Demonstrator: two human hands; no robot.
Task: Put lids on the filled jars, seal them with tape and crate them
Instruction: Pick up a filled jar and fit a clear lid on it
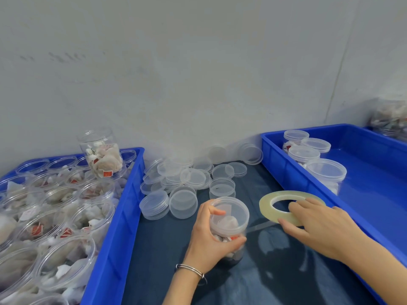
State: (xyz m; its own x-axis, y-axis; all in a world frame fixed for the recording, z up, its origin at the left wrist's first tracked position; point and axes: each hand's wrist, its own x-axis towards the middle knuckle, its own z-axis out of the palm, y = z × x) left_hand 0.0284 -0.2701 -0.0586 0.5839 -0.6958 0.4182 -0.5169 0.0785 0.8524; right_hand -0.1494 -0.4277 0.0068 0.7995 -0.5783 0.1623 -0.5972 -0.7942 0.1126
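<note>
left hand (207, 241) curled round lidded jar (229, 225) on bench (275, 271) | right hand (317, 225) pinching tape roll (267, 209) | tape strip runs to jar

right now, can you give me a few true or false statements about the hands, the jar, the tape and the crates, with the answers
1. The left hand holds a lidded jar standing on the dark mat. True.
2. The right hand holds a pair of scissors. False: its grip is on a tape roll, and a strip of tape runs from the roll towards the jar.
3. The crate on the right holds jars that already have lids on. True.
4. The crate on the left is full of loose lids only. False: it holds filled jars, mostly open at the top.
5. The loose lids are piled inside the right crate. False: they lie on the mat between the two crates.
</note>
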